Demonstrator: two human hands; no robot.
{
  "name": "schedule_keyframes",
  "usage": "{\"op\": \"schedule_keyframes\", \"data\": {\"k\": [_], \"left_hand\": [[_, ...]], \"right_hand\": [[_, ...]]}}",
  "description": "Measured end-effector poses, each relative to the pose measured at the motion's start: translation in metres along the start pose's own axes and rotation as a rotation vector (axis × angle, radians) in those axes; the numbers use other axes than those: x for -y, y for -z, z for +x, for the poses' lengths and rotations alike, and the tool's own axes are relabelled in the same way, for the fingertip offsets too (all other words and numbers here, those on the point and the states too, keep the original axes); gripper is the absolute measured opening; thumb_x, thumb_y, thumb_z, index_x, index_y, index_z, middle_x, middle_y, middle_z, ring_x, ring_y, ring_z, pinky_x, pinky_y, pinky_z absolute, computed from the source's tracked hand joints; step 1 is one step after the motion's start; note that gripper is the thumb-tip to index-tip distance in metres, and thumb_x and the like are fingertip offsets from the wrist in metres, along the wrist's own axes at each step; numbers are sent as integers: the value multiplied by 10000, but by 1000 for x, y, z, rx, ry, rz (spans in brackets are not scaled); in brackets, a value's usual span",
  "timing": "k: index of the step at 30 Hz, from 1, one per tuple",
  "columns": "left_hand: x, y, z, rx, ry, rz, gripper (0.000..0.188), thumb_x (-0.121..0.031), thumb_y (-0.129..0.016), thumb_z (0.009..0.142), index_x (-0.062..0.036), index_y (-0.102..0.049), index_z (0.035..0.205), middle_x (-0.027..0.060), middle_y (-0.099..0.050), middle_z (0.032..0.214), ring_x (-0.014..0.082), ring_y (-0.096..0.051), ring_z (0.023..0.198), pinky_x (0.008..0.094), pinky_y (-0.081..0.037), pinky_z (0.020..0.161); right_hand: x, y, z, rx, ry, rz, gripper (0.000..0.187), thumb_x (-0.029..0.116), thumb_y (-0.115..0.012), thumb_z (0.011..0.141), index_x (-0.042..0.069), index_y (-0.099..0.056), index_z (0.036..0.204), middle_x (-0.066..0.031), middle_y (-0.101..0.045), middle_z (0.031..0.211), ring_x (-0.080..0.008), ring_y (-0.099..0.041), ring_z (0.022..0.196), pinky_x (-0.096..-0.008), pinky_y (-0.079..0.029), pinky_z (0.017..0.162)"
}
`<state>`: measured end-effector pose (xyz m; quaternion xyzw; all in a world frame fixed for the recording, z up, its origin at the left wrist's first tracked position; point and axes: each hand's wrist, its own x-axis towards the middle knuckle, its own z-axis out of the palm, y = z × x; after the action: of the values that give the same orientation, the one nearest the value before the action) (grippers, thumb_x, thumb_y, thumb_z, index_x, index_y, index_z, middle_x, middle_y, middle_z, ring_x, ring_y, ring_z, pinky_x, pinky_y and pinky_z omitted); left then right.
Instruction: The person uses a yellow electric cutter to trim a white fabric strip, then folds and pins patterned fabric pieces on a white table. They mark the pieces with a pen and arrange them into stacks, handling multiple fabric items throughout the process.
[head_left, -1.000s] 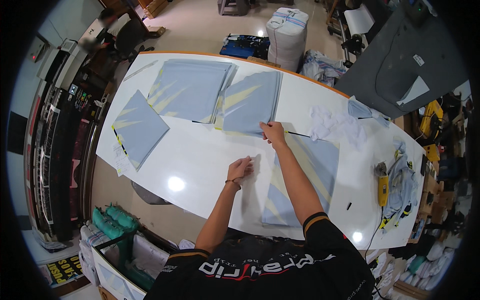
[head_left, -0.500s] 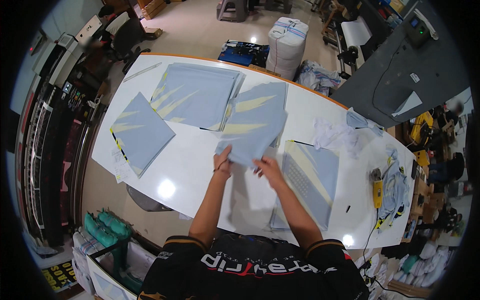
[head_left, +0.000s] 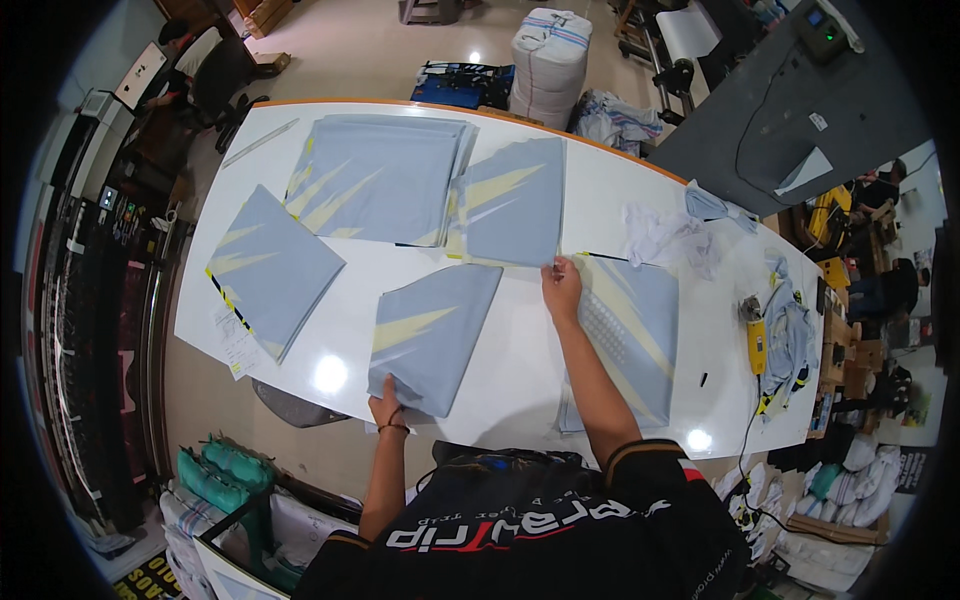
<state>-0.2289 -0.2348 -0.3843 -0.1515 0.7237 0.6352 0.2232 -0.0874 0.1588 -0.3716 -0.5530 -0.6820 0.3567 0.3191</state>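
A blue-grey fabric panel with pale yellow streaks point(head_left: 432, 338) lies slanted at the table's near middle. My left hand point(head_left: 388, 404) grips its near-left edge, thumb on top and fingers out of sight beneath. Farther off, my right hand point(head_left: 562, 284) is closed at the near-right corner of a stack of similar panels point(head_left: 515, 205), fingertips pinching the cloth there. A wider panel stack point(head_left: 385, 180) lies left of that stack. Another folded stack point(head_left: 275, 270) with a black-and-yellow edge sits at the far left. Beside my right forearm is a dotted, yellow-striped stack point(head_left: 630, 335).
On the white table point(head_left: 520, 390), a yellow hand-held power tool point(head_left: 755, 345) with a cord stands at the right, near crumpled fabric point(head_left: 790, 325). White cloth scraps point(head_left: 670, 240), a small black object point(head_left: 704, 380), a ruler point(head_left: 260, 143) and a paper slip point(head_left: 235, 345) also lie there.
One fabric panel has come away from the middle stack toward me and left, with my left hand on it. My right hand has moved up and right to the stack's corner. The whole view has shifted slightly.
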Motion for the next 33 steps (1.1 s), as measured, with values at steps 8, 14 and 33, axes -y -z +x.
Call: {"op": "schedule_keyframes", "data": {"k": [8,14,33], "left_hand": [[-78,16,-50,731,622,720,654,-556,-801,861,82,-754,994,169,-757,797,252,-743,652,350,-605,641],[-77,-125,-62,1279,390,11,784,-601,-483,1049,68,-487,1459,255,-612,1384,318,-636,1244,426,-526,1046],[-113,-222,-204,1234,688,-119,843,-624,-589,948,-14,-395,1497,230,-626,1326,410,-721,1070,408,-620,832]], "right_hand": [[49,8,42,368,-516,126,377,335,-753,901,-1,-673,1052,-123,-678,879,-196,-697,816,-361,-540,604],[75,17,67,359,-456,473,247,330,-777,883,114,-668,931,-15,-601,770,-137,-586,653,-350,-473,567],[107,261,-91,387,-233,1156,238,102,-723,958,-38,-661,1141,-68,-674,1096,-148,-639,1003,-322,-509,889]]}}
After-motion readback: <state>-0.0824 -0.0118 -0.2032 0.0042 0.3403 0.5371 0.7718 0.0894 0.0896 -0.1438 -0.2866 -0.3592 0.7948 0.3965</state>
